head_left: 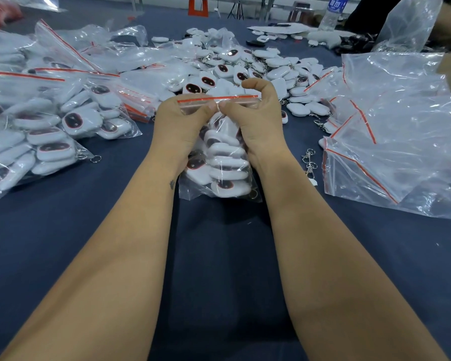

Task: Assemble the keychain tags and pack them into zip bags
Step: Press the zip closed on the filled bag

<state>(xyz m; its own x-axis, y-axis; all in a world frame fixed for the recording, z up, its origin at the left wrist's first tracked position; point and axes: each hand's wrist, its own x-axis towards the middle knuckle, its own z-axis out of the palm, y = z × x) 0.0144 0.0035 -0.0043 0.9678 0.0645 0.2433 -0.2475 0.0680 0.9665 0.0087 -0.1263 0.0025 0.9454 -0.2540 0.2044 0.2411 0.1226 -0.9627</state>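
A clear zip bag with a red seal strip stands on the dark blue table, filled with several white keychain tags. My left hand pinches the left part of the seal strip. My right hand pinches the strip right beside it, thumbs meeting at the middle, index finger curled above. Behind the hands lies a heap of loose white tags with dark oval faces and metal rings.
Filled zip bags pile up at the left. Empty zip bags lie at the right, with loose metal clasps beside them. A water bottle and an orange stool stand at the back.
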